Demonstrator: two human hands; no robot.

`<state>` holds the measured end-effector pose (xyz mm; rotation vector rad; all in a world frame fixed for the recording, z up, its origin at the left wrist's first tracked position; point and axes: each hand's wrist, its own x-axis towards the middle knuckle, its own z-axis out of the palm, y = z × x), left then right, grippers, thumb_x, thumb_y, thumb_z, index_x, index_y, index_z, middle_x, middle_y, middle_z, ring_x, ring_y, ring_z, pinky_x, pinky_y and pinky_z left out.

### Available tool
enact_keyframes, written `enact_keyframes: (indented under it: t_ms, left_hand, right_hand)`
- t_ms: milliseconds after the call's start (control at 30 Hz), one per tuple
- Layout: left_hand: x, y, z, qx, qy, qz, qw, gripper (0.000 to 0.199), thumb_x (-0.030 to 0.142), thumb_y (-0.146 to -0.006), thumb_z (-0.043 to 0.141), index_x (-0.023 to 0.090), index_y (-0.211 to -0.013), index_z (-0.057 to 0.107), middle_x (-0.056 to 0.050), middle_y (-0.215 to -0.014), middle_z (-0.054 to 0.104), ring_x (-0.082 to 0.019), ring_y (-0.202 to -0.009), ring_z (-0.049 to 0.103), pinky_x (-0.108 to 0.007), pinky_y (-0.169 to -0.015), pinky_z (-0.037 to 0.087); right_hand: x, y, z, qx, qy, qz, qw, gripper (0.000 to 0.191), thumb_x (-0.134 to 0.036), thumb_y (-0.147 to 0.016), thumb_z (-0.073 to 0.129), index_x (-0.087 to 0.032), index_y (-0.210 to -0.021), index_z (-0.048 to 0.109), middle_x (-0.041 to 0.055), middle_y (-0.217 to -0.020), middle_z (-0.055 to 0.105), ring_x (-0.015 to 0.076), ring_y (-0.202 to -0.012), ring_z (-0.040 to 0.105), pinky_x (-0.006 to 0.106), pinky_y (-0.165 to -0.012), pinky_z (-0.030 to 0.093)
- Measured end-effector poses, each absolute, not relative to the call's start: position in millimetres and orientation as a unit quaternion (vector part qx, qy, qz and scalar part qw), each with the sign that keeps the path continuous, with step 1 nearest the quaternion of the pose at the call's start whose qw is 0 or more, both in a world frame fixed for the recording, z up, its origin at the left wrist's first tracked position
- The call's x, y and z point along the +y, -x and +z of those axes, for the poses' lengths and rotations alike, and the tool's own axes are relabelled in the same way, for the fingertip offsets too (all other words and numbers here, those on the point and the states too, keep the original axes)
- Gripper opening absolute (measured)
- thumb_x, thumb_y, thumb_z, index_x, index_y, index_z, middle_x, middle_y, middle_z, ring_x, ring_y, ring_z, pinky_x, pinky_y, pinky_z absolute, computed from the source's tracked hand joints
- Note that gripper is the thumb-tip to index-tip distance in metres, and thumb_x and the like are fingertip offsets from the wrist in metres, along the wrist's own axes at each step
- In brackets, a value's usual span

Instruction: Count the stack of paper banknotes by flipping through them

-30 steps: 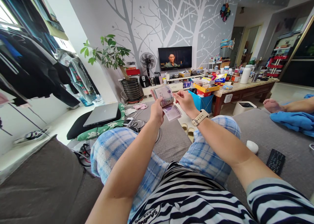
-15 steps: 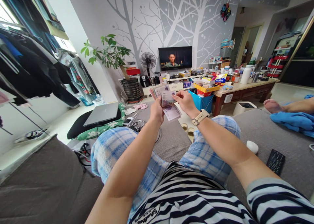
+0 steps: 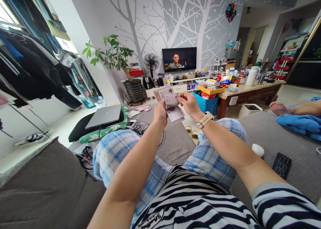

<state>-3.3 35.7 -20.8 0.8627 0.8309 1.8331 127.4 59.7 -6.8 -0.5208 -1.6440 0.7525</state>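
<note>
The left hand is closed around the lower part of a thick fold of banknotes, fingers behind the paper and thumb on the near side. The stack stands nearly upright, tilted slightly, and one note hangs out below it, on the side toward the other hand.

The right hand is just beside the banknotes, its fingers narrowed to a pinch. The fingertips touch the stack's right edge, though whether they grip a note or only rest against it, I cannot tell. A cream-strapped smartwatch sits on that wrist.

Both hands are held out in open air above the knees of the plaid shorts, with free space above and around the banknotes. Beyond and to the left of the banknotes, a grey laptop rests on a black cushion. Beyond and to the right stands a blue bin, backed by a cluttered wooden table. Farther right of the banknotes, a TV remote lies on the grey sofa.
</note>
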Motion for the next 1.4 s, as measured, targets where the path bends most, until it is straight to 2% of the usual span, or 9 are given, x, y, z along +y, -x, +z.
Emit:
enact_keyframes:
  t_ms: [767, 967, 1200, 1400]
  left_hand:
    - [36, 3, -21, 0.35, -0.355, 0.736, 0.459, 0.03, 0.036, -0.074, 0.055, 0.015, -0.094, 0.063, -0.006, -0.085, 0.069, -0.021, -0.079, 0.065, -0.032, -0.07, 0.051]
    - [38, 4, -23, 0.344, -0.354, 0.738, 0.46, 0.03, 0.034, -0.074, 0.056, 0.016, -0.096, 0.064, -0.007, -0.092, 0.069, -0.021, -0.08, 0.066, -0.033, -0.071, 0.052]
    - [37, 5, -23, 0.37, -0.349, 0.723, 0.467, 0.032, 0.032, -0.069, 0.061, 0.014, -0.095, 0.063, -0.007, -0.089, 0.069, -0.021, -0.075, 0.066, -0.032, -0.067, 0.052]
    - [34, 3, -24, 0.381, -0.354, 0.72, 0.46, 0.034, 0.028, -0.065, 0.064, 0.014, -0.095, 0.063, -0.006, -0.083, 0.069, -0.019, -0.07, 0.065, -0.03, -0.065, 0.051]
  right_hand:
    - [59, -128, -6, -0.704, 0.225, 0.336, 0.584, 0.032, -0.048, -0.08, 0.052, -0.018, -0.066, 0.051, -0.0021, -0.058, 0.048, 0.0094, -0.05, 0.042, 0.024, -0.05, 0.034]
    - [58, -128, -6, -0.692, 0.204, 0.395, 0.569, 0.042, -0.056, -0.081, 0.046, -0.017, -0.066, 0.055, 0.0006, -0.054, 0.053, 0.0117, -0.052, 0.051, 0.025, -0.055, 0.039]
    - [64, -129, -9, -0.667, 0.279, 0.336, 0.604, 0.036, -0.052, -0.071, 0.062, -0.018, -0.067, 0.052, -0.0023, -0.056, 0.052, 0.0095, -0.051, 0.045, 0.023, -0.051, 0.034]
    - [73, -128, -12, -0.672, 0.298, 0.322, 0.597, 0.034, -0.05, -0.07, 0.062, -0.017, -0.068, 0.054, -0.0014, -0.061, 0.052, 0.01, -0.055, 0.044, 0.024, -0.053, 0.034]
